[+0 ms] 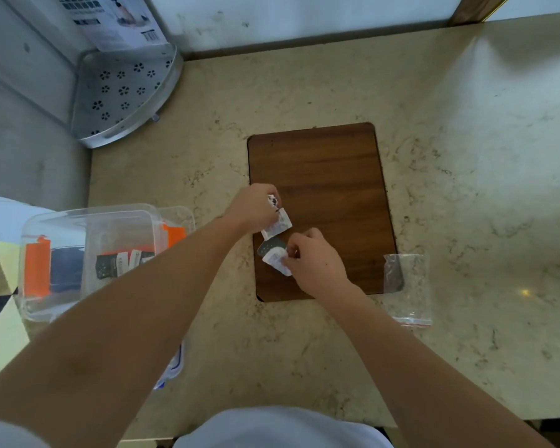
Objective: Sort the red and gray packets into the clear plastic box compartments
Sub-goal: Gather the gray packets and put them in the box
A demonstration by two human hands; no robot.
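My left hand (256,205) is closed on a small bunch of packets (277,223) over the left part of the brown wooden board (330,176); their white backs show below my fingers. Just below it, my right hand (314,260) pinches a white-backed packet (276,260) that lies partly over a dark gray packet (270,246) on the board. The clear plastic box (88,253) with orange clips stands at the left. Several dark packets (120,263) lie in one of its compartments. My left forearm hides part of the box.
An empty clear zip bag (408,286) lies at the board's right edge on the beige marble counter (466,156). A white perforated corner shelf (123,92) leans in the back left corner. The box lid (175,363) peeks out under my left arm.
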